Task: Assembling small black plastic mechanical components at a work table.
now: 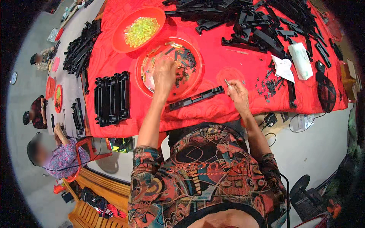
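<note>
My left hand (164, 76) reaches down into a round red-rimmed basin (200, 68). Its fingers are blurred among the contents, so their grip cannot be made out. In that basin lie small black plastic pieces (185, 57) and yellowish transparent pieces (146, 67). On the right, my right hand (238, 93) is closed in a pinch around a short, thin, metallic-looking piece (227, 81), mostly hidden by the fingers. Between and below my hands, a long black plastic bar (195, 98) rests slantwise on the red cloth, touching neither hand.
A red bowl (119, 40) of yellow-green pieces stands behind the basin. Black bars are stacked at left (111, 98) and heaped at far right (258, 28). Black scraps (269, 88), a tissue (283, 67) and a white roll (300, 60) lie rightward. Another person (62, 155) sits left.
</note>
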The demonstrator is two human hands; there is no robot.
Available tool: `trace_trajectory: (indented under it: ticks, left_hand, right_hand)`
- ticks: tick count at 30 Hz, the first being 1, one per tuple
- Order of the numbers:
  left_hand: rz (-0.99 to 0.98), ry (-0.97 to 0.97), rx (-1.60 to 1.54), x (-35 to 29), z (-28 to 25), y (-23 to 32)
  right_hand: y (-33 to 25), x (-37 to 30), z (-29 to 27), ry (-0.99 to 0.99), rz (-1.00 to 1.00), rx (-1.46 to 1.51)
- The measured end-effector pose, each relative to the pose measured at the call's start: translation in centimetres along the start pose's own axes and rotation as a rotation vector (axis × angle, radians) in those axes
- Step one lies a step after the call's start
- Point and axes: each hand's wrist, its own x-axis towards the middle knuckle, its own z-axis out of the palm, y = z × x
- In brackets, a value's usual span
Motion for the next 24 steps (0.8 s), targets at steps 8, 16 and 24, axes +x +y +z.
trace_trajectory:
  ticks: [8,16,24]
  left_hand:
    - [0.249,-0.072,-0.025,-8.5,-1.3,6.0]
    - [0.223,-0.144,0.054,-9.4,-1.5,4.8]
    - [0.213,-0.266,0.085,-7.6,-1.1,5.1]
  right_hand:
    - [-1.5,-0.9,0.2,-0.035,0.021,-0.033]
    - [-2.9,-2.5,0.0,-0.058,0.031,-0.249]
    - [-3.0,-2.1,0.6,-0.015,0.038,-0.246]
